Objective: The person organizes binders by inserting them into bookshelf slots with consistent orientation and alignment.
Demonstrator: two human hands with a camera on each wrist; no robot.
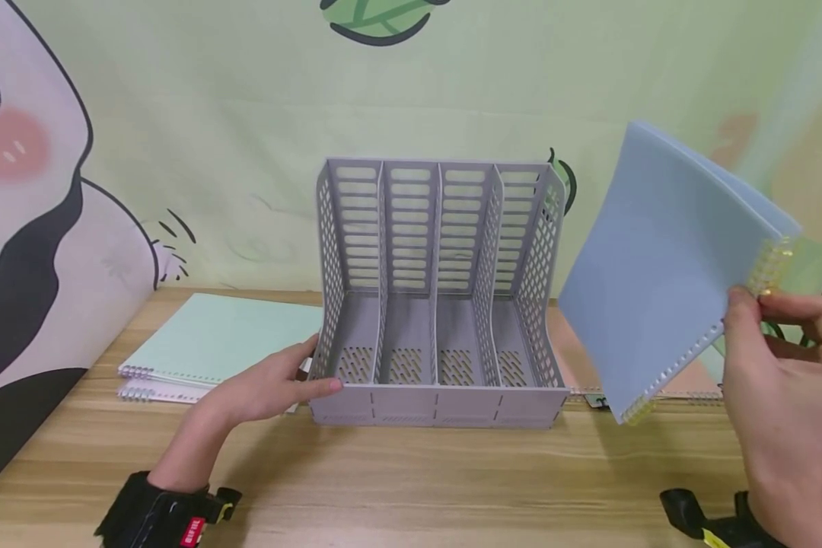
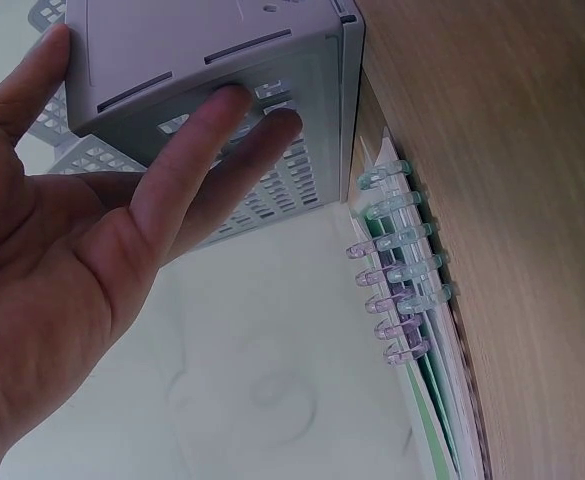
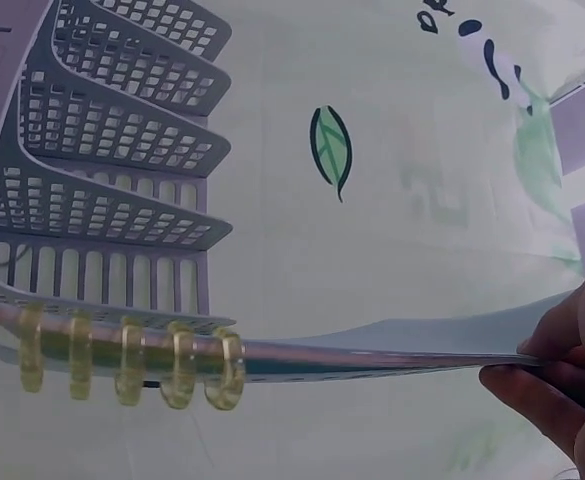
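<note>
A grey-lilac file organizer (image 1: 438, 407) with upright perforated dividers stands at the middle of the table. My left hand (image 1: 267, 384) rests on its front left corner: the thumb lies by the front rim and fairly straight fingers (image 2: 197, 150) touch the outer side wall. To the right, my right hand (image 1: 788, 388) pinches a blue spiral notebook (image 1: 664, 251) between thumb and fingers near its yellow rings. The notebook is held up in the air, tilted, apart from the organizer. In the right wrist view the notebook (image 3: 372, 360) appears nearly edge-on.
Left of the organizer lies a stack with a mint-green spiral notebook (image 1: 226, 335) on top. Peach notebooks (image 1: 568, 350) lie at the right, partly hidden behind the blue one. A printed cloth (image 1: 246, 152) hangs behind the wooden table (image 1: 418, 487).
</note>
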